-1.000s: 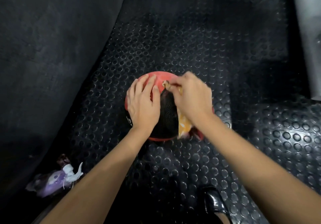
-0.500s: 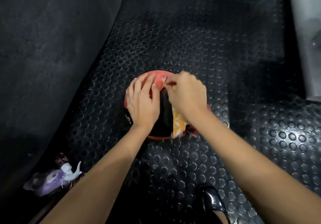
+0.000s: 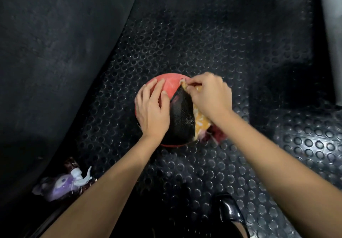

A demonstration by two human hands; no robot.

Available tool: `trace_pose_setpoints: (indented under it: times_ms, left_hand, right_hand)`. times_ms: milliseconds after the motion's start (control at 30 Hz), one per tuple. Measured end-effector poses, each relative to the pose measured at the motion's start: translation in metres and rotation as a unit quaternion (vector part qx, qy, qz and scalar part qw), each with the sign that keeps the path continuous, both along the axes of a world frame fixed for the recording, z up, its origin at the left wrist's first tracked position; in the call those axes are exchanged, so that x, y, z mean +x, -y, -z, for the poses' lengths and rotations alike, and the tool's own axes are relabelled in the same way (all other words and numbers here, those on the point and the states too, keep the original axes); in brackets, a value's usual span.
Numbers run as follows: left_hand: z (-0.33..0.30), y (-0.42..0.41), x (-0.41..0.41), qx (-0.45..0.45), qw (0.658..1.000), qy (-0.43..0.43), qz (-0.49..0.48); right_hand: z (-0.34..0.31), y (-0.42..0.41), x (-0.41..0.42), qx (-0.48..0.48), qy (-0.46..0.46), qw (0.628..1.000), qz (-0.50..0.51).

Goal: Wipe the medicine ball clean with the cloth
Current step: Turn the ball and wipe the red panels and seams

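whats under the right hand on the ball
The yellow cloth, which the right hand presses on the medicine ball. The ball's surface beneath cloth and hand is hidden.

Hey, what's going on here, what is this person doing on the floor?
A person is cleaning a red and black medicine ball that sits on a studded rubber mat. The left hand rests flat on the ball to steady it, while the right hand holds an orange patterned cloth against its right side.

red-and-black medicine ball [image 3: 182, 119] on studded floor, orange cloth [image 3: 200, 121] draped over it.
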State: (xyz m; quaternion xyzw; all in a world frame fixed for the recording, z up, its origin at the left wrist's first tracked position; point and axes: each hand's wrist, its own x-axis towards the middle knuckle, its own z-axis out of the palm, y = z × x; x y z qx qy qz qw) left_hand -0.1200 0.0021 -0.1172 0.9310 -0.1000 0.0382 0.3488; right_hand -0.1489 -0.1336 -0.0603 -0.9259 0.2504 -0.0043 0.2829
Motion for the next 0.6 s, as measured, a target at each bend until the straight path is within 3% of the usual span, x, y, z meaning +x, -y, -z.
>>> trace_pose_setpoints:
  times_ms: [100, 233, 400, 600]
  left_hand:
    - [0.001, 0.003, -0.006, -0.006, 1.000, -0.004, -0.019]
    - [-0.001, 0.002, 0.000, -0.007, 1.000, -0.001, -0.020]
    - [0.004, 0.004, -0.002, -0.009, 0.999, -0.002, -0.035]
    - [0.001, -0.010, 0.009, -0.063, 0.993, -0.053, -0.088]
  right_hand:
    - [0.002, 0.004, 0.004, 0.001, -0.008, 1.000, 0.029]
    - [0.002, -0.021, -0.031, 0.001, 0.025, 0.999, -0.038]
    - [0.010, -0.004, -0.007, 0.018, 0.031, 0.998, 0.047]
    - [0.015, -0.038, -0.056, 0.004, 0.061, 0.997, -0.056]
